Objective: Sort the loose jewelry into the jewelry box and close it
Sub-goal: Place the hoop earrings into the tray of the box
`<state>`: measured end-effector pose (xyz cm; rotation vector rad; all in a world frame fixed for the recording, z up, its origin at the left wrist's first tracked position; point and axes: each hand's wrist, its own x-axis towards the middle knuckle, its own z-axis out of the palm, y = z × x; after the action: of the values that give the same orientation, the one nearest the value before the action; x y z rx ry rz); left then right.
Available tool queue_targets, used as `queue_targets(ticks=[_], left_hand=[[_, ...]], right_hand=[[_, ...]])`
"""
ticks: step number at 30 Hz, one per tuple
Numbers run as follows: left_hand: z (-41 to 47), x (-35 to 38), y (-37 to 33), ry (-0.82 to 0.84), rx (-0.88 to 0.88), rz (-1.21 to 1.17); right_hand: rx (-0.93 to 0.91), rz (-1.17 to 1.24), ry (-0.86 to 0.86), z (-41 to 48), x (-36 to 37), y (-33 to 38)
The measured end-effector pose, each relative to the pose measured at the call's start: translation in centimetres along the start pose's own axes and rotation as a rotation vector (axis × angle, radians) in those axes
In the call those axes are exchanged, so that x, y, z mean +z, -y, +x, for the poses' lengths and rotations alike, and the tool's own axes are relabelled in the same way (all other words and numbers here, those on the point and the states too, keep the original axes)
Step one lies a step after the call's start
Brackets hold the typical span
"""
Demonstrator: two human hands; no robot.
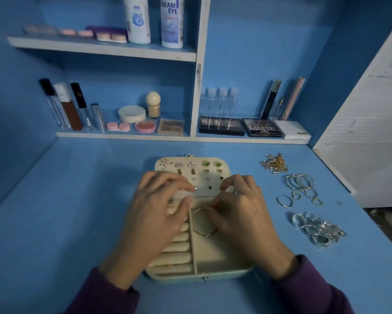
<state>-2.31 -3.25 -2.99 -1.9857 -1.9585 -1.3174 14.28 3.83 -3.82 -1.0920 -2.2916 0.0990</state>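
- The left hand (158,216) lies palm down over the left half of the jewelry box (215,254). Its fingers are almost straight and hold nothing, and the fingertips reach the near edge of the lid (213,184).
- The right hand (242,214) is over the right half of the box with its fingers curled. It seems to pinch the far rim of a thin bangle (203,233) with the thumb, but the hand hides part of the grip.
- The bangle lies nearly flat in the far part of the right compartment, just beside the middle divider.
- Both wrists come out of purple sleeves (310,288).
- The box is open and stands in the middle of the blue table (77,200). Its long axis runs away from the person, toward the shelves.
- The base is the near part, with the clasp (205,278) pointing to the person. The lid is folded back flat on the far side.
- The ring rolls (177,248) fill the left compartment and lie crosswise.
- Earrings (191,164) are pinned in rows on the inner side of the lid.
- The loose jewelry lies on the table to the right of the box, well apart from it. There is a pile of chains (274,164) farthest, hoops (300,184) in the middle and silver rings (318,230) nearest.
- Cosmetics stand on the shelf (127,134) behind the table.
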Motion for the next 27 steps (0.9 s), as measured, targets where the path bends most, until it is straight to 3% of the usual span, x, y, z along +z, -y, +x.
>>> queue_targets(ticks=[3,6,10,14,19,27], left_hand=[[-1.0,1.0,-1.4,0.155,0.145,0.075],[-1.4,1.5,-1.5,0.27,0.169,0.175],[-1.2,1.8,-1.6,0.29,0.169,0.192],[-1.2,1.8,-1.7,0.291,0.19,0.236],[-1.3,1.9,-2.1,0.261,0.245,0.272],[-1.4,1.9,-2.7,0.242,0.27,0.317]], right_hand=[[-0.02,0.024,0.004,0.1,0.1,-0.4],[0.012,0.22,0.051,0.0,-0.5,-1.0],[0.121,0.485,0.049,-0.5,-3.2,-2.6],[0.244,0.573,-0.049,-1.1,-6.8,-5.1],[0.39,0.382,-0.115,-0.4,-9.2,-11.0],[0.496,0.006,0.085,2.2,-8.0,-17.6]])
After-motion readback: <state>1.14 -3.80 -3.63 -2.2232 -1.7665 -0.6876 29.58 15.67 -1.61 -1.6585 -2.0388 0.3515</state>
